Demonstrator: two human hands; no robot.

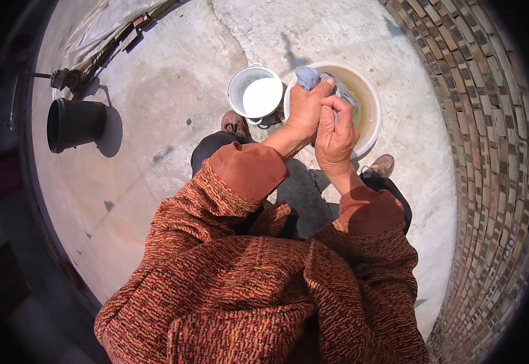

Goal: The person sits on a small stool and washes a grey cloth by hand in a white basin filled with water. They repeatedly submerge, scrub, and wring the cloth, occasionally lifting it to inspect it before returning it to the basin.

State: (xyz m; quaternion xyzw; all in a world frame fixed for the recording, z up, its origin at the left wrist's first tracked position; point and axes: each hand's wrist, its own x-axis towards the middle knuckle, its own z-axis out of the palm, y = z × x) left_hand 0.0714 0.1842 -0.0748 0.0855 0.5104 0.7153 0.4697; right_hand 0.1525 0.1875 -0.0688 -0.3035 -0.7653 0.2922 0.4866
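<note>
A white basin (373,132) holding murky yellowish water stands on the ground in front of me. My left hand (304,109) is clenched around a grey-blue wet cloth (307,78), and a bunched end sticks out past the fingers. Close against it, my right hand (337,134) has its fingers curled in on the same cloth; the palm side is hidden. More greyish cloth (348,96) hangs over the water beyond my hands. Left of the basin is a white two-handled pot (237,91), with a bright white surface inside that glares in the sun.
My shoes (234,123) flank the pot and basin. A black bucket (80,125) lies on its side at left, near plastic sheeting (93,38) along an edge. A brick wall (483,113) curves along the right. Cracked concrete (178,82) forms the ground.
</note>
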